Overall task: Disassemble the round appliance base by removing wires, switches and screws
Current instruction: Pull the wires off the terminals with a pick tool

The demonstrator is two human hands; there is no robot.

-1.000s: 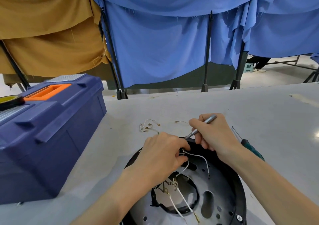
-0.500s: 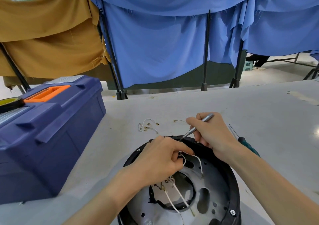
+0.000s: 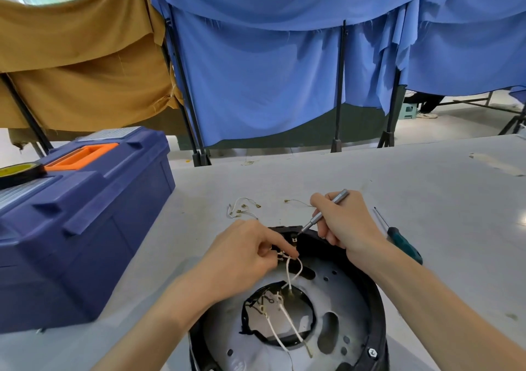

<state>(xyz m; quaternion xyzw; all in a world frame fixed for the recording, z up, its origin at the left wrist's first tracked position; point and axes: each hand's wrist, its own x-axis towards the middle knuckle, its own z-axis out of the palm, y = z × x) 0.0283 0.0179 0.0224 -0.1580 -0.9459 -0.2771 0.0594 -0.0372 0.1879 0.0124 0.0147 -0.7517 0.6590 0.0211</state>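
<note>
Background: ochre cloth (image 3: 79,57) at left and blue cloth (image 3: 256,71) across centre and right, both hung on black stands behind a pale grey surface (image 3: 398,177).

Far left on the surface: dark blue toolbox (image 3: 85,228), lid closed, with an orange handle (image 3: 82,154). A tape roll (image 3: 20,171) lies on the lid.

Centre, beyond the hands: loose wire pieces (image 3: 242,208) with brass terminals lie on the surface, apart from the base.

Left hand (image 3: 244,259): forefinger and thumb pinch the white wires (image 3: 290,271) at their upper ends, just inside the far rim of the base. The wires loop down toward the central opening.

Round appliance base (image 3: 355,299): at the near edge of the surface, underside up, black rim around a grey metal plate. More white leads lie in its central opening.

Right hand (image 3: 347,222): fingers curled around a silver driver (image 3: 324,212), held like a pen. The tip sits on a small black part at the far rim, just beside the left forefinger.

Right of that hand: a green-handled screwdriver (image 3: 404,242) lies flat on the surface near the base.
</note>
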